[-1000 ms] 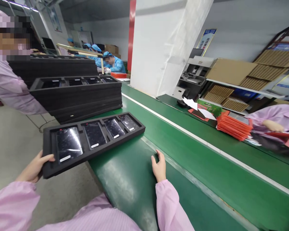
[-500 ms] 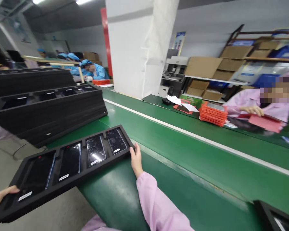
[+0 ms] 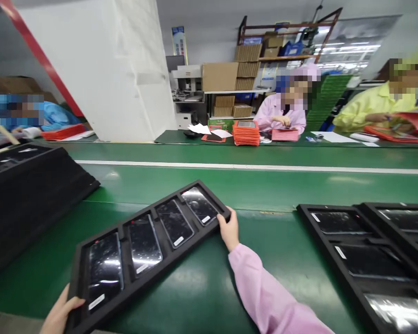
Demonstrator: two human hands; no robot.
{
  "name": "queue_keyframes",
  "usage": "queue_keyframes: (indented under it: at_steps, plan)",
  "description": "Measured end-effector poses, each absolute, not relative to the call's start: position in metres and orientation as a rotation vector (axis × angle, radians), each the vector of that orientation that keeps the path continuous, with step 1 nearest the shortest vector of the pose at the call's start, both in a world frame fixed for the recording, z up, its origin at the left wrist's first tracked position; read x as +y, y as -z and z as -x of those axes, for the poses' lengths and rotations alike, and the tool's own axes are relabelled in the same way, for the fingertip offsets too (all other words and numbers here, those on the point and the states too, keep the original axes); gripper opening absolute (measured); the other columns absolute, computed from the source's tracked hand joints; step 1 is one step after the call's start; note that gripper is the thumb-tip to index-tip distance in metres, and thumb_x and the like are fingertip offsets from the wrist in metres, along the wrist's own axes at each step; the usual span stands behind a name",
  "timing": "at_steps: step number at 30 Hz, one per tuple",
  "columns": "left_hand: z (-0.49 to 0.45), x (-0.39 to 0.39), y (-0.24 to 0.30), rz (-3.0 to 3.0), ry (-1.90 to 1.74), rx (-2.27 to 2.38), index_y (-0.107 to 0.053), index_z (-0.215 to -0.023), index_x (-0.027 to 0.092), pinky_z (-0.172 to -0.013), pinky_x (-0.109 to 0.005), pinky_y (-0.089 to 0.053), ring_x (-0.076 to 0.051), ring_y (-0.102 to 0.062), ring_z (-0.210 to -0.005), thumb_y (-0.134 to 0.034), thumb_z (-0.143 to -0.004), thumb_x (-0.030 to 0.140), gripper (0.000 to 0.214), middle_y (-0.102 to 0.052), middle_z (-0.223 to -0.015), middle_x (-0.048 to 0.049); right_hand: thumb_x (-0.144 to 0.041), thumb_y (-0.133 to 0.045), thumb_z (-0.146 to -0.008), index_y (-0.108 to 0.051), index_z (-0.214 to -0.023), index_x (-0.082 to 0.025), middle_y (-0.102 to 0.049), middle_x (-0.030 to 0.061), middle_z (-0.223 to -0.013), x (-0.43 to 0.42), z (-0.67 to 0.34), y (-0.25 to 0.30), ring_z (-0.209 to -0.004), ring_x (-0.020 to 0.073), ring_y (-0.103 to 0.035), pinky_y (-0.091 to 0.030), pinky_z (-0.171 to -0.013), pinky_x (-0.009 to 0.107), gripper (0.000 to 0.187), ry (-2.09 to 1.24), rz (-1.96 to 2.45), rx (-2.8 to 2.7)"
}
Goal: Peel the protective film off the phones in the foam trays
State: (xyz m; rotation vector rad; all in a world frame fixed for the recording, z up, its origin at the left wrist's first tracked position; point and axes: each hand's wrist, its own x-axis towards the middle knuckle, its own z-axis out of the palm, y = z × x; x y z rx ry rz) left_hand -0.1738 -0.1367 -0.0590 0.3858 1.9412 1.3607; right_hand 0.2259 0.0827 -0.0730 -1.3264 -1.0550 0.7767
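Note:
A long black foam tray (image 3: 125,273) lies slantwise on the green conveyor belt (image 3: 251,185), with several glossy black phones (image 3: 144,243) in its pockets. My left hand (image 3: 61,315) grips the tray's near end at the bottom left, thumb over the rim. My right hand (image 3: 228,229), in a pink sleeve, grips the tray's far end.
More black trays with phones (image 3: 362,260) lie on the belt at right. A stack of black trays (image 3: 28,195) stands at left. Across the belt, seated people work beside a pile of orange-red sleeves (image 3: 245,134). A white pillar (image 3: 101,69) and shelves of cartons stand behind.
My view has swung to the right. The tray has come further over the belt with both hands on its ends. The trays at right have come into sight.

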Motion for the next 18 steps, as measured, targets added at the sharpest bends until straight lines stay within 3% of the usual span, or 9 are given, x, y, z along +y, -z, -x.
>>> queue_keyframes:
  at_steps: [3,7,10,12,15,18]
  plan:
    - [0.152,-0.11,0.058,-0.462,-1.242,1.722,-0.052,-0.14,0.037,-0.056,-0.025,-0.058,-0.032,-0.07,-0.095,-0.075,-0.053,0.033,0.089,-0.072,-0.107,0.0032,-0.046,-0.061,-0.073,-0.055,-0.115,-0.017,-0.063,0.0121,-0.117,0.037,-0.284,0.074,-0.112,0.0265,-0.058,-0.043,-0.104,0.042,0.051,-0.599,1.44,-0.912]
    - [0.137,-0.068,0.056,-0.515,-1.004,1.533,-0.045,-0.145,0.041,-0.059,-0.028,-0.06,-0.034,-0.066,-0.111,-0.078,-0.054,0.031,0.097,-0.066,-0.127,0.0026,-0.048,-0.063,-0.075,-0.053,-0.117,-0.017,-0.062,0.0119,-0.116,-0.037,-0.334,0.076,-0.11,0.0268,-0.059,-0.045,-0.101,0.042,0.053,-0.411,1.565,-0.737]
    - [0.131,-0.026,0.056,-0.648,-0.915,1.435,-0.05,-0.141,0.035,-0.082,-0.033,-0.062,-0.034,-0.059,-0.124,-0.079,-0.057,0.041,0.09,-0.062,-0.136,0.0005,-0.049,-0.066,-0.075,-0.054,-0.119,-0.018,-0.062,0.0116,-0.116,-0.083,-0.351,0.078,-0.106,0.0271,-0.06,-0.047,-0.097,0.042,0.055,-0.328,1.625,-0.652]
    - [0.125,0.007,0.056,-0.787,-0.94,1.417,-0.055,-0.136,0.027,-0.099,-0.037,-0.055,-0.033,-0.054,-0.13,-0.072,-0.065,0.05,0.076,-0.06,-0.138,-0.0037,-0.05,-0.065,-0.076,-0.053,-0.122,-0.018,-0.063,0.0118,-0.115,-0.101,-0.355,0.078,-0.103,0.0268,-0.062,-0.048,-0.094,0.042,0.057,-0.293,1.644,-0.618]
    - [0.114,0.06,0.056,-0.969,-1.046,1.445,-0.059,-0.129,0.018,-0.111,-0.048,-0.044,-0.036,-0.053,-0.13,-0.059,-0.074,0.05,0.064,-0.062,-0.134,-0.0111,-0.05,-0.063,-0.077,-0.056,-0.121,-0.017,-0.064,0.0121,-0.113,-0.108,-0.358,0.076,-0.101,0.0269,-0.063,-0.048,-0.094,0.043,0.056,-0.237,1.665,-0.597]
    - [0.105,0.104,0.059,-1.106,-1.154,1.432,-0.061,-0.121,0.017,-0.122,-0.04,-0.026,-0.032,-0.042,-0.14,-0.058,-0.07,0.046,0.059,-0.056,-0.141,-0.0102,-0.048,-0.062,-0.075,-0.062,-0.112,-0.016,-0.065,0.0124,-0.113,-0.099,-0.364,0.073,-0.108,0.028,-0.06,-0.044,-0.1,0.045,0.049,-0.157,1.685,-0.6]
